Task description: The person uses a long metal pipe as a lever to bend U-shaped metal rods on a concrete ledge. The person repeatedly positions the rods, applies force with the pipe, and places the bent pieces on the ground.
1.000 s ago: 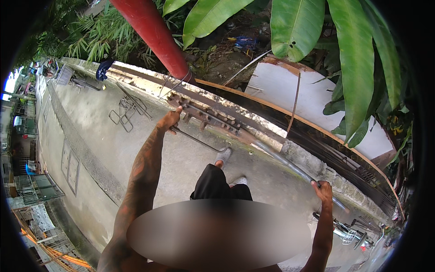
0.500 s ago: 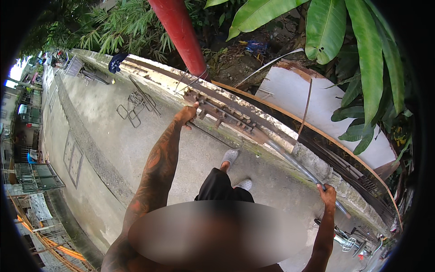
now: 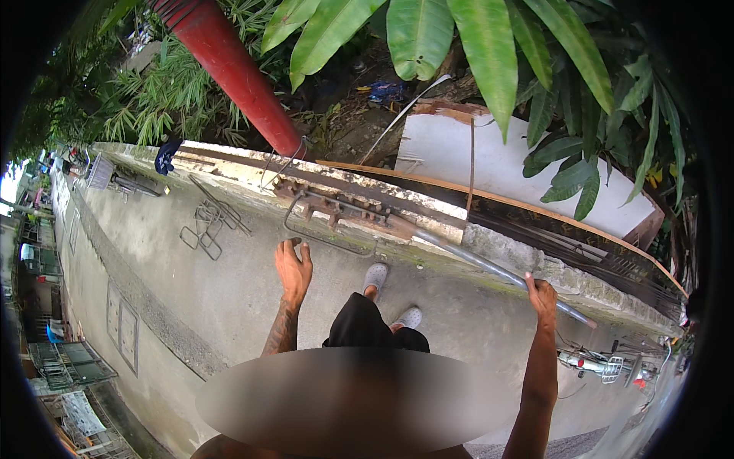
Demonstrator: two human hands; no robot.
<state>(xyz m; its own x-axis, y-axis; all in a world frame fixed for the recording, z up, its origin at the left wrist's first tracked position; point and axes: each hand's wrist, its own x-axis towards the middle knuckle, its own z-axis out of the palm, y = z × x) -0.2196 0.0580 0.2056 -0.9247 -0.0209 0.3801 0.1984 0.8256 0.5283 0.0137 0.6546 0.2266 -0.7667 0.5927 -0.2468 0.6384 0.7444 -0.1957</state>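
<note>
My right hand (image 3: 541, 296) is closed around a grey metal pipe (image 3: 482, 261), which slants along the top of the low wall. The pipe's far end meets a rusty bending jig (image 3: 334, 208) with several metal pegs, fixed on the wall top. A thin metal rod (image 3: 287, 222) with bent corners lies at the jig, and part of it sticks out over the near side of the wall. Short of that rod, over the concrete ground, my left hand (image 3: 293, 271) is empty, its fingers loosely curled and the thumb apart.
Several bent rod frames (image 3: 205, 229) lie on the ground to the left. A red post (image 3: 245, 84) rises behind the wall (image 3: 505, 243). Large leaves (image 3: 482, 53) overhang a white board (image 3: 527, 157). A bicycle-like vehicle (image 3: 604, 366) stands at the right.
My left hand has let go at the jig and drawn back toward me. My right hand still grips the pipe. The whole view has shifted, with the post now further left.
</note>
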